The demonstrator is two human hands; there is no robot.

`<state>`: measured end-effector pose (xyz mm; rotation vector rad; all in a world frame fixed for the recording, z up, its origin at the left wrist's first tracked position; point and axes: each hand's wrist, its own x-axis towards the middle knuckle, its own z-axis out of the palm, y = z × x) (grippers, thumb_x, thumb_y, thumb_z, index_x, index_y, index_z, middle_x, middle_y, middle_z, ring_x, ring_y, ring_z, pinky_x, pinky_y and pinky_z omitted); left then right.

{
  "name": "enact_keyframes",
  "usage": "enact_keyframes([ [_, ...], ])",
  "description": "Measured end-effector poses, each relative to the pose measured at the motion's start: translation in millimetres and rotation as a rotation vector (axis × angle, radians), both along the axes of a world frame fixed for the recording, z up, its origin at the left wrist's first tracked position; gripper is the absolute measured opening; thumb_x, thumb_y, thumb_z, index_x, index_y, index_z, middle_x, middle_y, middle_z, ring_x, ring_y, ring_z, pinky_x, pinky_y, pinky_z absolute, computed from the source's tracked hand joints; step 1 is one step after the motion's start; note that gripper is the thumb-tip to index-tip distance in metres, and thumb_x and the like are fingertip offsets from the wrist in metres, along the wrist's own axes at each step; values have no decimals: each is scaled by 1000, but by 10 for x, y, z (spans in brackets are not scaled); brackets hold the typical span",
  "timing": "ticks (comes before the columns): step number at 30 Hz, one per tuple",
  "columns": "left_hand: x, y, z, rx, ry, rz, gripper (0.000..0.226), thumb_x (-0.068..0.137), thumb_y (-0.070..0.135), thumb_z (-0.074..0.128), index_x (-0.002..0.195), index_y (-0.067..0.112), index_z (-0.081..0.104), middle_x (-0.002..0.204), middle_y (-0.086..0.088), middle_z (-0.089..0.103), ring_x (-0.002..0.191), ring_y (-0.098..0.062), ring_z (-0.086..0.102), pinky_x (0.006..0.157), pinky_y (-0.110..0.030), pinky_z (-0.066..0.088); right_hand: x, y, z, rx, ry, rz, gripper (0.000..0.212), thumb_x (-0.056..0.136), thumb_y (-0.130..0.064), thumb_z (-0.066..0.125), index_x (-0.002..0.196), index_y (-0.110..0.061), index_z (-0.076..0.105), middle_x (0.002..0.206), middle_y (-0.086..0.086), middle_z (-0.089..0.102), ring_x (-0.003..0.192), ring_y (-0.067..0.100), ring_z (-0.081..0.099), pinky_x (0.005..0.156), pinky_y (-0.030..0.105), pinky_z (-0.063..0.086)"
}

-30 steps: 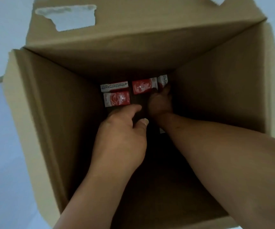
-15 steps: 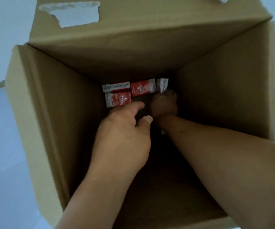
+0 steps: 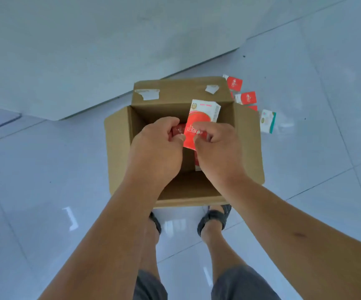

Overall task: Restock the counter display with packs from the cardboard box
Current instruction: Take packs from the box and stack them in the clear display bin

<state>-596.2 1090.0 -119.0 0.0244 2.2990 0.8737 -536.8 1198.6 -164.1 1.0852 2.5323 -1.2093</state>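
Note:
An open cardboard box [image 3: 248,148] stands on the tiled floor in front of my feet. Both my hands are above its opening. My right hand [image 3: 216,154] pinches a red-and-white pack [image 3: 201,120] that stands upright above the box. My left hand [image 3: 157,148] is curled around a smaller red pack [image 3: 178,129], mostly hidden by the fingers. Another pack edge [image 3: 197,163] shows below, inside the box, between my hands.
Several red-and-white packs [image 3: 247,97] and a white-and-teal pack [image 3: 267,121] lie on the floor right of the box. A pale raised slab or counter base [image 3: 88,50] runs behind the box. My sandalled feet [image 3: 214,219] stand just behind the box's near edge.
The view has pulled far back from inside the box. Both hands have risen out of the box bottom, each now holding a pack.

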Motion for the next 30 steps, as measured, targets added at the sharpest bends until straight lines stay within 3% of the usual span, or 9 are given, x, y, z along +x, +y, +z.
enact_keyframes([
  [2, -10, -28, 328, 53, -29, 64, 37, 95, 28, 56, 132, 33, 56, 124, 13, 62, 110, -9, 58, 93, -27, 43, 11, -33, 524, -112, 57, -60, 38, 91, -15, 60, 124, -34, 64, 88, -1, 66, 78, 20, 65, 67, 39, 60],
  [5, 21, -52, 863, 181, -75, 107, 36, 91, 29, 59, 125, 40, 61, 114, 14, 68, 104, -9, 62, 92, -29, 47, 37, -93, 1312, -360, 134, -162, 68, 88, -14, 70, 143, -42, 41, 94, -7, 67, 81, 17, 70, 59, 32, 61],
  [8, 5, -94, 1430, 343, -156, 210, 33, 78, 33, 61, 107, 46, 68, 97, 11, 74, 93, -16, 70, 86, -45, 57, 46, -121, 1912, -553, 212, -227, 77, 84, -8, 74, 141, -41, 33, 113, -5, 66, 91, 18, 71, 55, 27, 59],
  [10, -40, -155, 1872, 415, -149, 225, 26, 81, 27, 63, 101, 41, 73, 96, 4, 75, 89, -21, 72, 82, -48, 58, 71, -106, 2320, -618, 256, -255, 68, 83, -7, 74, 131, -41, 40, 108, -7, 67, 90, 18, 72, 58, 30, 60],
  [13, -120, -241, 2609, 484, -98, 180, 22, 94, 13, 60, 106, 27, 73, 95, -2, 75, 87, -20, 73, 80, -49, 59, 66, -38, 2985, -492, 327, -200, 51, 80, -20, 78, 108, -47, 46, 100, -10, 69, 84, 11, 73, 64, 36, 62],
  [19, -255, -327, 3970, 529, 6, 95, 21, 96, 12, 57, 93, 24, 74, 86, 0, 76, 78, -15, 70, 81, -46, 59, -41, 28, 4148, -489, 476, -188, 29, 84, -15, 76, 103, -30, 60, 98, 5, 70, 79, 19, 70, 56, 28, 54],
  [23, -375, -400, 4698, 583, 76, 81, 16, 96, 17, 58, 92, 20, 73, 86, -6, 76, 80, -17, 71, 81, -45, 59, -137, -35, 4902, -524, 602, -167, 12, 91, -8, 67, 100, -15, 64, 80, 15, 70, 64, 23, 67, 57, 38, 58],
  [27, -555, -507, 5219, 575, 132, 75, 14, 95, 27, 61, 88, 24, 73, 84, 1, 76, 82, -15, 73, 74, -33, 61, -278, -66, 5458, -322, 621, -28, 14, 92, -19, 67, 102, -28, 64, 92, -5, 74, 82, 10, 71, 69, 32, 60],
  [30, -727, -583, 5508, 565, 193, 39, 13, 93, 33, 63, 88, 28, 74, 86, 7, 76, 81, -12, 73, 79, -39, 60, -397, -4, 5789, 19, 629, 233, 28, 88, -29, 72, 114, -33, 62, 111, -18, 67, 105, 1, 62, 81, 20, 55],
])
